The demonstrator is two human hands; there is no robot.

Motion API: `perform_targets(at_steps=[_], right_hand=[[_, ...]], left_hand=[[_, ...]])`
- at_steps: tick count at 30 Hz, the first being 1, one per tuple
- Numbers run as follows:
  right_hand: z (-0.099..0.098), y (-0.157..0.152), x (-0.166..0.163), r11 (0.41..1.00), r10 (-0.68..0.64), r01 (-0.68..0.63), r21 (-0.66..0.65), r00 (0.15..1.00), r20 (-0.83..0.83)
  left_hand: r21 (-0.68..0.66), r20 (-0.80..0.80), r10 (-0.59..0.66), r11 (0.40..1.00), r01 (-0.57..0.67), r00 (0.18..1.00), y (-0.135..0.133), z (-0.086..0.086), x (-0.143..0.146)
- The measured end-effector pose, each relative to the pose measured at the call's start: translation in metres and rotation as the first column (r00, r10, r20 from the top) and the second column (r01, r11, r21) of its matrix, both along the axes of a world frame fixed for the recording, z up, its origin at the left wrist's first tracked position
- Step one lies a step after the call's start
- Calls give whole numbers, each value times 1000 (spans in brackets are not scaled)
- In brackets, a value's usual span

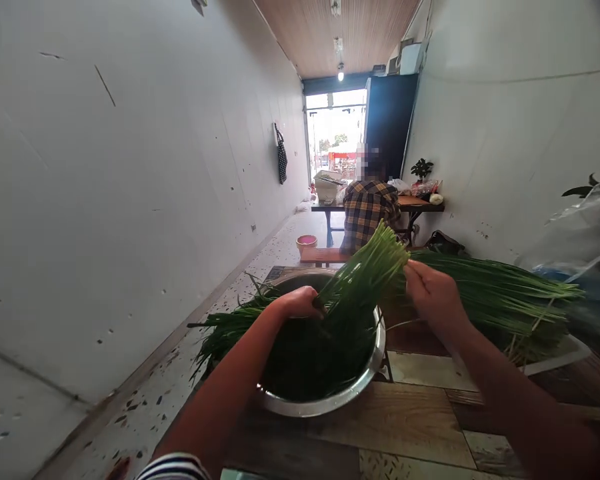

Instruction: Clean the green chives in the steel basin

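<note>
My left hand (pixel 300 303) is wrapped around a bunch of green chives (pixel 363 273), holding it tilted over a metal basin (pixel 325 407). The pale stem ends point up and to the right. At those ends the fingers of my right hand (pixel 433 293) are closed in a pinch on the edge of the bunch; the fingertips are partly hidden. Dark liquid and more leaves show inside the basin. Long chive leaves (pixel 225 330) hang over its left rim. To the right of my right hand lies a large pile of chives (pixel 500 287) on a white tray (pixel 560 357).
The basin stands on a wood-patterned table (pixel 395 413). Clear plastic bags (pixel 590 247) are at the far right. Ahead, a person in a plaid shirt (pixel 370 207) sits facing away at another table (pixel 427 208). A pink-topped bucket (pixel 307 244) stands on the floor near a bench (pixel 323 256).
</note>
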State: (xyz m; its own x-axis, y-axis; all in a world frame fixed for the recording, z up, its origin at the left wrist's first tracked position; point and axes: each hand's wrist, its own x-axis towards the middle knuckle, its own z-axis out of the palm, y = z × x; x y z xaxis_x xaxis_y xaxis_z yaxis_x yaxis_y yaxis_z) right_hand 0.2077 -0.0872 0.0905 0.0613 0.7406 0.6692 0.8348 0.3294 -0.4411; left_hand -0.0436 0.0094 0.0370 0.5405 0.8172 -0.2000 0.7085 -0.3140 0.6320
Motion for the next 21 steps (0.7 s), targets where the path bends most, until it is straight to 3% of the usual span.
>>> perform_targets(at_steps=[3,5,10,13,17,21], right_hand=[[33,7,-2,996,-6,-5,85,990,138],[53,12,-7,991,-29,-1,134,974,226],[96,17,-26,972,-75,-28,235,904,420],[120,17,-34,958,-119,-32,286,859,498],[155,17,-33,958,-135,-39,284,814,565],[184,16,-18,968,-149,-8,252,788,597]], left_hand=[[56,-94,-6,998,11,996,-14,-1,-15],[103,-126,16,995,-3,992,-26,7,-24],[355,-256,241,924,-141,936,-40,38,-49],[414,-373,329,896,-161,868,-36,48,-58],[406,-223,289,896,-181,931,-37,56,-62],[518,0,327,808,-280,945,-43,68,-71]])
